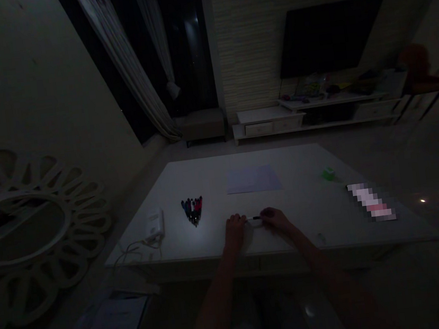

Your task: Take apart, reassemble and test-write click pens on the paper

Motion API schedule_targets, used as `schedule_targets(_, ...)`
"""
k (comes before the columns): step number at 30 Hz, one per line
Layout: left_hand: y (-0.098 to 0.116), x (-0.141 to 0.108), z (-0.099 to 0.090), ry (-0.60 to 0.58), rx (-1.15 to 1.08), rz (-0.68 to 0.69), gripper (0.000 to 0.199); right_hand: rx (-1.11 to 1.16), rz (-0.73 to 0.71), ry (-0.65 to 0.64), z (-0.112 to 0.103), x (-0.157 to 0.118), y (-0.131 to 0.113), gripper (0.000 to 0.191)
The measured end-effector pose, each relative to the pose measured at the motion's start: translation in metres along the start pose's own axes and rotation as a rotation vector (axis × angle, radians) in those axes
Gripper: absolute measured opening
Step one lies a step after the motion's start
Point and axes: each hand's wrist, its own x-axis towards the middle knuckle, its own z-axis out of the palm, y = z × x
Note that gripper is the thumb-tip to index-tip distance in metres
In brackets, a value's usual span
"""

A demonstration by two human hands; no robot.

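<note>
Got a white-and-black pen [254, 218] pinched at both ends, left hand [235, 226] on the white end, right hand [274, 218] on the dark one, fingers closed on each. It's a bit in from the near edge of the white table [208, 174], which my forearms cross. Some tabletop to move in before the paper [253, 180] ahead; bunched pens [193, 210] sit off left, green thing [328, 174] near the right edge.

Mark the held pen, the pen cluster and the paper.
Held pen [253, 218]: head view, middle of its exposed stretch.
Pen cluster [193, 209]: head view, near the middle of the bunch.
Paper [252, 180]: head view, middle of its upper face.
</note>
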Motion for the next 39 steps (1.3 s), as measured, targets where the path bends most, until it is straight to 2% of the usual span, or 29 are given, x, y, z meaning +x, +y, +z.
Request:
schedule_targets(9, -0.0005, 0.0001, 0.0018, -0.011, 0.004, 0.002, 0.018, 0.017, 0.033, 0.025, 0.0016, 0.0027, 0.0011, 0.046)
schedule_targets(22, 0.0003, 0.0004, 0.0033, 0.014, -0.010, -0.001, 0.018, 0.071, 0.062, -0.024, -0.0010, 0.0057, 0.0073, 0.044)
schedule_targets(25, -0.0004, 0.0002, 0.0050, 0.018, -0.006, 0.003, 0.017, 0.091, 0.039, -0.009, -0.0009, 0.0045, 0.0055, 0.042)
schedule_targets(34, -0.0006, -0.0004, 0.0062, 0.033, 0.002, 0.008, 0.018, 0.128, 0.092, 0.017, 0.0011, 0.0011, 0.0011, 0.043)
schedule_targets(39, 0.0011, 0.0006, 0.0016, -0.009, -0.011, -0.009, 0.017, 0.108, -0.022, 0.051, 0.0008, 0.0014, 0.0030, 0.045)
